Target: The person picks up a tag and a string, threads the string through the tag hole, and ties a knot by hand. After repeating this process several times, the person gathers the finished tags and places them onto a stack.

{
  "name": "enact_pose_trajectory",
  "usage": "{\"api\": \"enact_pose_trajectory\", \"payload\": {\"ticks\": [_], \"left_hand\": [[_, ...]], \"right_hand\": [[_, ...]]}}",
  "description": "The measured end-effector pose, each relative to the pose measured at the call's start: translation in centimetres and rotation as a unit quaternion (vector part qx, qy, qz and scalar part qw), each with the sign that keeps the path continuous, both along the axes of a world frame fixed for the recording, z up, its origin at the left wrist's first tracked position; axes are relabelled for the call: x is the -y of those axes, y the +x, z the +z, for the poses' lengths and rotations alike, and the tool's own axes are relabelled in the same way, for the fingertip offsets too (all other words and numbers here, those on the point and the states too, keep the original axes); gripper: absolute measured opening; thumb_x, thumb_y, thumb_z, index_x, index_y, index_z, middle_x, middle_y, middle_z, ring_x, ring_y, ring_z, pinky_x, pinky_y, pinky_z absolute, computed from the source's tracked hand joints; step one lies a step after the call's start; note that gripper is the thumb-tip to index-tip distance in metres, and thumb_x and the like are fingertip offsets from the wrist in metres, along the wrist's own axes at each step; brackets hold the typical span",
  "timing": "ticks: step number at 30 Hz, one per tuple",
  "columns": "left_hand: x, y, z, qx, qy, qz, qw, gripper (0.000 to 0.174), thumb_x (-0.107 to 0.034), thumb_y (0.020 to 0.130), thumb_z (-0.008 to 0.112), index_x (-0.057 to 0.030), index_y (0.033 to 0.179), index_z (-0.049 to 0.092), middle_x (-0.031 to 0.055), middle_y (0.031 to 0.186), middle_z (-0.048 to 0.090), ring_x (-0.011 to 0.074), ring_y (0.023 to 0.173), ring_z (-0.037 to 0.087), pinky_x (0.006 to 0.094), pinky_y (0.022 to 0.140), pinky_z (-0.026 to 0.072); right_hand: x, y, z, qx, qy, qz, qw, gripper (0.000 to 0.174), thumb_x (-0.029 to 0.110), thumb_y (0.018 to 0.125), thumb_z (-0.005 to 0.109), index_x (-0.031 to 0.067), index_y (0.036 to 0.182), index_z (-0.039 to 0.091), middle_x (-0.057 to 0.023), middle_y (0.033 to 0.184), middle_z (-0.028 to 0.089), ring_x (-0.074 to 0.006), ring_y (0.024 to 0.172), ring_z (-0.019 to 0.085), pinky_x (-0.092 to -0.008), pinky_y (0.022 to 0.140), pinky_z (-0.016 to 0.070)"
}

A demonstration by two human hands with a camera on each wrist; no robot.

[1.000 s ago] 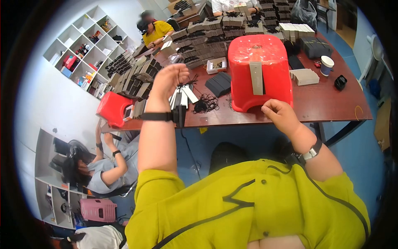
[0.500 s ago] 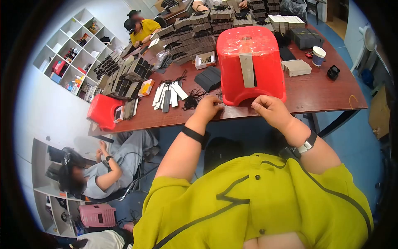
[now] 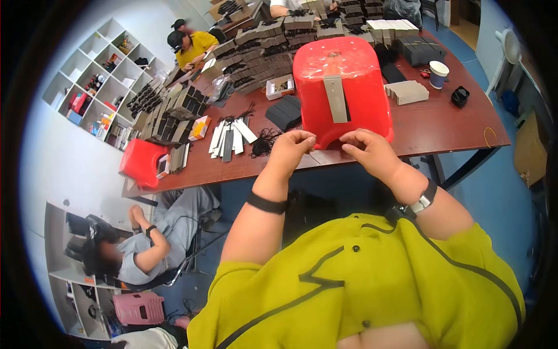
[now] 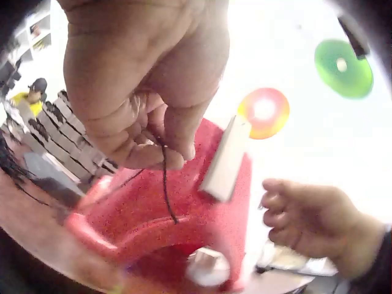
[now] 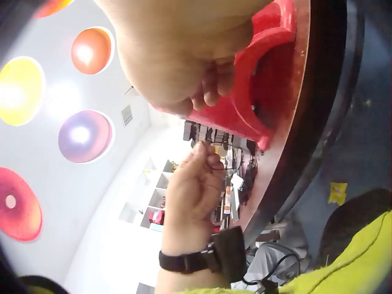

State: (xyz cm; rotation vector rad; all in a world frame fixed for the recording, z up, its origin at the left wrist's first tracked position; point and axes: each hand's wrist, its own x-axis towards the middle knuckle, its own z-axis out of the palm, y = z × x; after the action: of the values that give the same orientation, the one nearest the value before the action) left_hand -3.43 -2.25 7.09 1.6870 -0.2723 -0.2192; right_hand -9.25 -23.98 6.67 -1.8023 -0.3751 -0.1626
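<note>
My left hand (image 3: 292, 152) pinches a thin black cord (image 4: 167, 190) between thumb and fingers, and its strands hang below the fingertips. Facing it, my right hand (image 3: 372, 152) has its fingers loosely curled, thumb and forefinger a little apart, with nothing visible between them. Both hands are at the near side of an upturned-looking red plastic stool (image 3: 372, 87) by the table edge. Against the stool's side stands a stack of narrow beige strips (image 3: 335, 99), with a dark strip beside it. A tangle of black cords (image 3: 264, 142) lies left of the stool.
White and dark strips (image 3: 232, 136) fan out on the table (image 3: 453, 131) at left. Bundled strips (image 3: 250, 61) are piled behind. A paper cup (image 3: 439, 74), beige stack (image 3: 407, 92) and small black object (image 3: 460, 96) stand right. Another person (image 3: 145, 250) sits at left.
My left hand has come down and right from above the strips and cords to the stool's near edge, close to my right hand. The head view has shifted slightly.
</note>
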Motion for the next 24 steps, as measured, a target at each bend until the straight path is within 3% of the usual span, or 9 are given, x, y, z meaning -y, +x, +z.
{"api": "enact_pose_trajectory", "payload": {"ticks": [1, 3, 6, 13, 15, 17, 19, 22, 24], "left_hand": [[0.7, -1.0, 0.9, 0.001, -0.001, -0.004, 1.000, 0.013, -0.010, 0.082, 0.061, 0.0017, 0.086, 0.062, 0.0051, 0.074, 0.062, 0.0119, 0.067, 0.056, 0.0247, 0.065, 0.0449], [2.1, -3.1, 2.0, -0.063, -0.144, -0.055, 0.986, 0.011, -0.004, 0.085, 0.058, 0.0027, 0.093, 0.060, 0.0043, 0.080, 0.060, 0.0117, 0.069, 0.054, 0.0223, 0.065, 0.0447], [4.1, -5.2, 2.2, -0.039, -0.195, -0.067, 0.978, 0.011, -0.004, 0.085, 0.057, 0.0025, 0.094, 0.059, 0.0046, 0.081, 0.059, 0.0113, 0.072, 0.055, 0.0222, 0.067, 0.0449], [5.8, -6.6, 1.6, -0.019, -0.217, -0.037, 0.975, 0.019, -0.007, 0.090, 0.050, 0.0057, 0.103, 0.057, 0.0088, 0.091, 0.060, 0.0154, 0.083, 0.057, 0.0263, 0.078, 0.0459], [5.7, -6.7, 1.8, 0.005, -0.242, -0.029, 0.970, 0.022, -0.008, 0.091, 0.047, 0.0067, 0.106, 0.055, 0.0107, 0.094, 0.060, 0.0174, 0.086, 0.057, 0.0283, 0.082, 0.0453], [4.8, -6.3, 1.9, 0.028, -0.291, -0.040, 0.955, 0.029, -0.008, 0.093, 0.042, 0.0085, 0.116, 0.050, 0.0161, 0.107, 0.057, 0.0233, 0.099, 0.055, 0.0335, 0.091, 0.0426], [4.4, -6.1, 2.1, 0.030, -0.307, -0.043, 0.950, 0.030, -0.008, 0.093, 0.042, 0.0087, 0.117, 0.049, 0.0166, 0.109, 0.056, 0.0242, 0.102, 0.054, 0.0340, 0.092, 0.0423], [4.0, -6.1, 2.3, 0.017, -0.321, -0.037, 0.946, 0.032, -0.008, 0.093, 0.043, 0.0093, 0.119, 0.046, 0.0179, 0.114, 0.053, 0.0266, 0.108, 0.052, 0.0356, 0.095, 0.0407], [4.0, -5.9, 2.2, 0.033, -0.323, -0.024, 0.946, 0.032, -0.008, 0.092, 0.043, 0.0097, 0.119, 0.047, 0.0181, 0.114, 0.054, 0.0271, 0.109, 0.052, 0.0367, 0.097, 0.0396]], "right_hand": [[-0.1, -0.2, 0.6, -0.015, 0.034, 0.015, 0.999, 0.016, 0.010, 0.084, 0.060, 0.0002, 0.097, 0.062, -0.0006, 0.083, 0.056, -0.0068, 0.071, 0.051, -0.0225, 0.064, 0.0436], [-0.4, -0.6, 1.6, -0.039, 0.117, 0.044, 0.991, 0.022, 0.008, 0.083, 0.061, 0.0005, 0.104, 0.062, -0.0019, 0.091, 0.059, -0.0073, 0.077, 0.055, -0.0206, 0.068, 0.0451], [-0.7, -1.3, 2.2, -0.059, 0.213, 0.076, 0.972, 0.021, 0.008, 0.084, 0.061, -0.0018, 0.103, 0.062, -0.0031, 0.091, 0.059, -0.0079, 0.082, 0.056, -0.0202, 0.070, 0.0460], [-0.7, -1.4, 0.3, -0.079, 0.265, 0.036, 0.960, 0.022, 0.008, 0.086, 0.058, -0.0015, 0.106, 0.059, -0.0043, 0.092, 0.060, -0.0084, 0.082, 0.057, -0.0204, 0.070, 0.0464], [-0.8, -1.1, 0.0, -0.082, 0.339, 0.030, 0.937, 0.024, 0.010, 0.088, 0.055, -0.0009, 0.110, 0.055, -0.0050, 0.095, 0.060, -0.0080, 0.085, 0.056, -0.0214, 0.072, 0.0461], [-0.9, -0.2, -0.5, -0.118, 0.329, 0.052, 0.935, 0.023, 0.011, 0.089, 0.054, -0.0007, 0.109, 0.054, -0.0053, 0.097, 0.060, -0.0087, 0.087, 0.056, -0.0227, 0.074, 0.0461], [-1.2, -0.3, 0.0, -0.199, 0.341, 0.160, 0.905, 0.019, 0.016, 0.091, 0.052, 0.0003, 0.102, 0.055, -0.0062, 0.099, 0.059, -0.0121, 0.094, 0.057, -0.0261, 0.078, 0.0460], [-1.6, -1.2, 0.3, -0.269, 0.289, 0.223, 0.891, 0.018, 0.015, 0.090, 0.053, 0.0004, 0.101, 0.055, -0.0062, 0.099, 0.059, -0.0142, 0.094, 0.058, -0.0258, 0.076, 0.0459], [-1.4, -1.1, -0.1, -0.256, 0.269, 0.225, 0.901, 0.015, 0.013, 0.088, 0.056, 0.0003, 0.096, 0.057, -0.0057, 0.093, 0.061, -0.0133, 0.089, 0.058, -0.0253, 0.075, 0.0457]]}}
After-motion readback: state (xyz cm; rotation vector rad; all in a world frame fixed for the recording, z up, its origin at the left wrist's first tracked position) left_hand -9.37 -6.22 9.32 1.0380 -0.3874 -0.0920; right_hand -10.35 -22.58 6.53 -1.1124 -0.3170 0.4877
